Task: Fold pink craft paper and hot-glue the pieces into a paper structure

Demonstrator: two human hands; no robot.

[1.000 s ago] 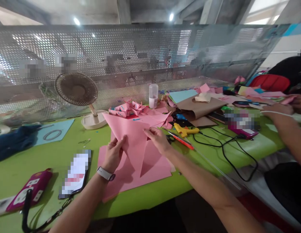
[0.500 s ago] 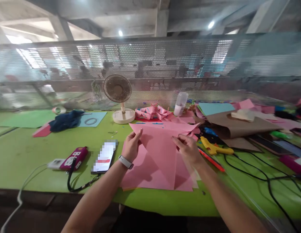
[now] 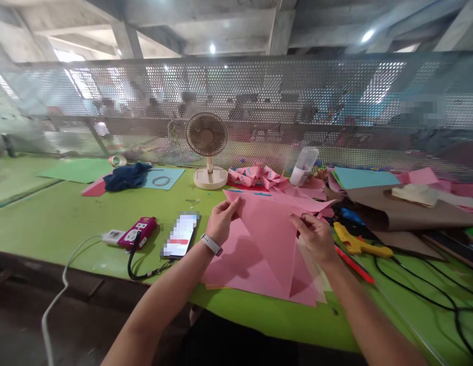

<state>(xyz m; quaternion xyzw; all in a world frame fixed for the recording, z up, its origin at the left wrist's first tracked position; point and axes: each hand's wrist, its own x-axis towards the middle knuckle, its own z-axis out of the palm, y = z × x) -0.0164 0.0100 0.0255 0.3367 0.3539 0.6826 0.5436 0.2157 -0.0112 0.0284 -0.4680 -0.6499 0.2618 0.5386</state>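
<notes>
A folded sheet of pink paper [image 3: 272, 231] is raised between my hands, one pointed end hanging down. My left hand [image 3: 225, 218] pinches its left edge near the top, thumb on the near face. On the other side, my right hand [image 3: 311, 231] closes thumb and fingers on the right edge. Beneath lies a stack of pink paper [image 3: 236, 272] on the green table [image 3: 229, 315], with paler sheets showing at its right. A wristband sits on my left wrist.
Left of my hands lie a phone [image 3: 181, 236] and a magenta power bank [image 3: 139, 233] with cables. A small fan [image 3: 207, 134], folded pink paper pieces [image 3: 255, 176] and a bottle [image 3: 304, 165] stand behind. To the right are a yellow glue gun [image 3: 360, 243], a red cutter [image 3: 354, 264] and brown paper [image 3: 408, 208].
The view has turned slightly left, so everything sits further right in the picture. Both hands keep their grip on the pink paper, whose pose is nearly the same.
</notes>
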